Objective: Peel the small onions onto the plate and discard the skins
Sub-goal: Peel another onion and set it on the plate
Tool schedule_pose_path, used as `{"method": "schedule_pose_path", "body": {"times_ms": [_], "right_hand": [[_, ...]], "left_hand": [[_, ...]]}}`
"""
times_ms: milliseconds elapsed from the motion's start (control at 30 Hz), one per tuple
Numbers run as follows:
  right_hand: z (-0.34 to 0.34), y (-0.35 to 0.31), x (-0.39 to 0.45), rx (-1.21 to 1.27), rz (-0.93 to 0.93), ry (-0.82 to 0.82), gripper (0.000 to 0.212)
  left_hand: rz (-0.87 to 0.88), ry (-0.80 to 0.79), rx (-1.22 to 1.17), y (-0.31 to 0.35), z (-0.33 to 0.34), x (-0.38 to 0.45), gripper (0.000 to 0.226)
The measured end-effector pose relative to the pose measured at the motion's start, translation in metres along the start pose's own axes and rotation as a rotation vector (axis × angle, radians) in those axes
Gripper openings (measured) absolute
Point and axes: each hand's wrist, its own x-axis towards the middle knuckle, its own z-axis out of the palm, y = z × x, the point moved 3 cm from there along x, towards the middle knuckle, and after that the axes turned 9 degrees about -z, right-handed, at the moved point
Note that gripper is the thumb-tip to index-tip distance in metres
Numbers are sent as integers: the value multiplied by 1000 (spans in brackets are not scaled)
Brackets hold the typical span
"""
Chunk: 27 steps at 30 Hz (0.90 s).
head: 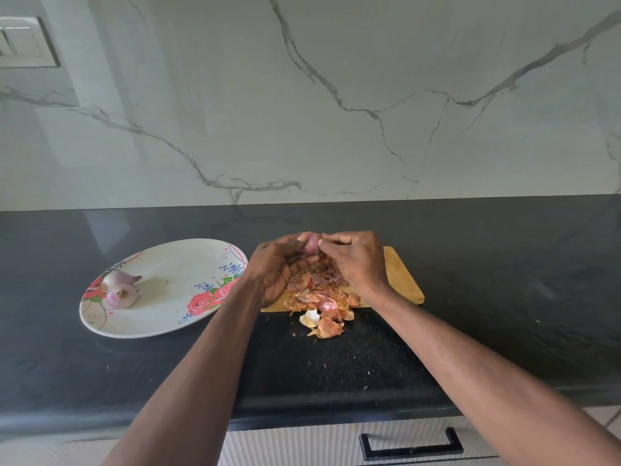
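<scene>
While the dark desk (504, 264) stretches bare to my right and along its front edge, its left end runs out of view. My plate (168, 317) sits left of centre, well back from that edge, with two peeled onions (120, 286) touching near its left rim. Just right of it lies the wooden board (401, 277), mostly hidden under my hands; loose skins (322, 309) spill over its near edge. My left hand (279, 267) cups a small onion (309, 244) above the board, fingers curled round it, while my right hand (356, 260) pinches at its top. I cannot make out how much skin remains.
</scene>
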Motion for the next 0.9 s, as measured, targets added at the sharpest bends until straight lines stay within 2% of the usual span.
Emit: {"method": "schedule_pose_path", "body": {"times_ms": [200,567,667,800,900], "right_hand": [[0,-1,1,17,26,5,11],[2,-4,0,11,27,-12,6],[2,-7,-1,16,18,-16,14],[1,-6,0,-33,-2,-7,13],[0,-6,0,-39,13,-8,24]], "left_hand": [[1,34,-6,-1,0,-1,12],[17,2,26,-2,-1,2,18],[15,-1,26,-2,-1,2,19],[0,-15,45,-3,0,0,19],[4,-9,35,-3,0,-1,20]]}}
